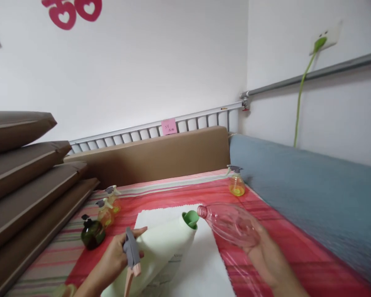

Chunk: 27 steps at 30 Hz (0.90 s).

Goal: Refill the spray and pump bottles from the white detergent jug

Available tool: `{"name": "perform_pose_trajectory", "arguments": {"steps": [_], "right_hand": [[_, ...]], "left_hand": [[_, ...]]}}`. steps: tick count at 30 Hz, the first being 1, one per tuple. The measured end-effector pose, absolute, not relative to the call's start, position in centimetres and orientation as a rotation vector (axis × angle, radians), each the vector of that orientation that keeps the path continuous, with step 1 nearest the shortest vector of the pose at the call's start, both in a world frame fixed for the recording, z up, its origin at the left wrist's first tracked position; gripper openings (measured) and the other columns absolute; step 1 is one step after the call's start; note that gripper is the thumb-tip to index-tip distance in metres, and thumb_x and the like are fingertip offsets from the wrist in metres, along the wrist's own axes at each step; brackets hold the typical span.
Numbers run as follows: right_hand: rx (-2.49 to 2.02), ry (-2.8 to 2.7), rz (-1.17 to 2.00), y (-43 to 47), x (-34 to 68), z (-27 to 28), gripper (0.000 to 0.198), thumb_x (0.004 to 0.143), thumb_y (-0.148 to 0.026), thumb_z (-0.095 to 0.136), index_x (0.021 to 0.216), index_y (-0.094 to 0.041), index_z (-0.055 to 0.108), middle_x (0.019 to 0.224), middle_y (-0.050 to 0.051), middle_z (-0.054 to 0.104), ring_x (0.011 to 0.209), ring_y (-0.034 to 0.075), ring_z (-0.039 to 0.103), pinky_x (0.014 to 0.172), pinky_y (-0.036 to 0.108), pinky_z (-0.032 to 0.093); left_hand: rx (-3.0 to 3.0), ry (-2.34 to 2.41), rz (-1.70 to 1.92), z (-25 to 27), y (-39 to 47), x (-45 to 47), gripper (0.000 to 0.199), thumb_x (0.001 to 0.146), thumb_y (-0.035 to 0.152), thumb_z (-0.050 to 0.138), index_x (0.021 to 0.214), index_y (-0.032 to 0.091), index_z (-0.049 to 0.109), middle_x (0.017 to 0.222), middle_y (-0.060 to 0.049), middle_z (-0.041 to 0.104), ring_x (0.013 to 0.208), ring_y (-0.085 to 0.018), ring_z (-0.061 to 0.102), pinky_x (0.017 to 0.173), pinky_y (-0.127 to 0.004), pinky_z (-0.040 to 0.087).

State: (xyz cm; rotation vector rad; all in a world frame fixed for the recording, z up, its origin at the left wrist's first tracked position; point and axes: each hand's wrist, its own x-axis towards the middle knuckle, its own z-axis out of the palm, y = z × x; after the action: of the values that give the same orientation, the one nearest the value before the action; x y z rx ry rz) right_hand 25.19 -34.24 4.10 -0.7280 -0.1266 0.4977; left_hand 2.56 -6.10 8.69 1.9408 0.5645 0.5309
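My left hand (119, 253) is closed around a grey trigger spray head (131, 249) with a pinkish tube hanging down. The same hand's fingers also rest against a large pale green jug (160, 243), which lies tilted with its mouth up to the right. A green funnel-like piece (191, 218) sits in the jug's mouth. My right hand (267, 258) grips a clear pink bottle (231, 222) near its base. That bottle is tipped sideways, its open neck close beside the green piece; I cannot tell whether they touch. Under the jug lies a white cloth (204, 264).
Two yellowish spray bottles (105, 213) and a dark green pump bottle (93, 234) stand to the left. Another yellow spray bottle (236, 184) stands at the back right. Stacked brown cushions (24, 169) line the left; a blue-grey padded side (297, 189) borders the right.
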Motion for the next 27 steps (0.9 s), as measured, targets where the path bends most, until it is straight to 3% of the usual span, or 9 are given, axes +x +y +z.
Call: {"name": "perform_pose_trajectory", "arguments": {"steps": [4,8,14,20,23,27], "right_hand": [[-0.924,-0.156,0.445,-34.8,25.9,4.6,0.049,0.067,-0.046,0.076,0.111,-0.027,0.067,0.121,0.005,0.066,0.112,0.028,0.059,0.077,0.037,0.057],[-1.059,-0.240,0.444,-35.6,26.4,6.0,0.043,0.065,-0.041,0.079,0.105,-0.030,0.068,0.112,0.000,0.070,0.101,0.024,0.064,0.066,0.030,0.057],[-1.206,-0.354,0.514,-35.6,26.4,9.8,0.046,0.070,-0.040,0.076,0.112,-0.025,0.064,0.107,0.004,0.071,0.097,0.023,0.065,0.078,0.033,0.055],[-1.469,-0.464,0.439,-35.4,26.4,12.4,0.042,0.073,-0.043,0.072,0.111,-0.025,0.063,0.112,0.008,0.069,0.098,0.025,0.065,0.071,0.033,0.056],[-1.570,-0.487,0.390,-35.1,26.7,13.4,0.047,0.072,-0.046,0.072,0.113,-0.025,0.062,0.120,0.009,0.065,0.105,0.027,0.062,0.074,0.034,0.056],[-1.782,-0.585,0.326,-34.4,27.1,15.0,0.056,0.073,-0.052,0.065,0.121,-0.024,0.057,0.131,0.010,0.058,0.118,0.031,0.054,0.084,0.038,0.053]], "left_hand": [[1.905,0.526,0.493,8.6,-6.6,2.4,0.046,0.053,0.018,0.078,0.099,0.018,0.075,0.069,-0.006,0.073,0.058,-0.022,0.064,0.054,-0.028,0.052],[1.851,0.451,0.490,8.2,-6.7,1.7,0.046,0.057,0.016,0.075,0.102,0.018,0.073,0.064,-0.004,0.071,0.055,-0.020,0.061,0.051,-0.026,0.049],[1.890,0.395,0.455,7.7,-6.4,1.4,0.048,0.063,0.017,0.072,0.110,0.017,0.070,0.074,-0.006,0.073,0.060,-0.020,0.062,0.053,-0.025,0.047],[1.820,0.341,0.489,7.8,-6.8,1.6,0.049,0.056,0.010,0.067,0.105,0.016,0.072,0.067,-0.005,0.072,0.056,-0.020,0.062,0.052,-0.026,0.048],[1.776,0.337,0.521,7.9,-6.8,1.6,0.046,0.053,0.013,0.068,0.099,0.016,0.074,0.069,-0.005,0.072,0.057,-0.020,0.062,0.051,-0.026,0.047],[1.859,0.396,0.432,7.9,-6.7,1.5,0.052,0.055,0.015,0.066,0.106,0.013,0.069,0.076,-0.004,0.073,0.062,-0.018,0.061,0.057,-0.024,0.047]]}}
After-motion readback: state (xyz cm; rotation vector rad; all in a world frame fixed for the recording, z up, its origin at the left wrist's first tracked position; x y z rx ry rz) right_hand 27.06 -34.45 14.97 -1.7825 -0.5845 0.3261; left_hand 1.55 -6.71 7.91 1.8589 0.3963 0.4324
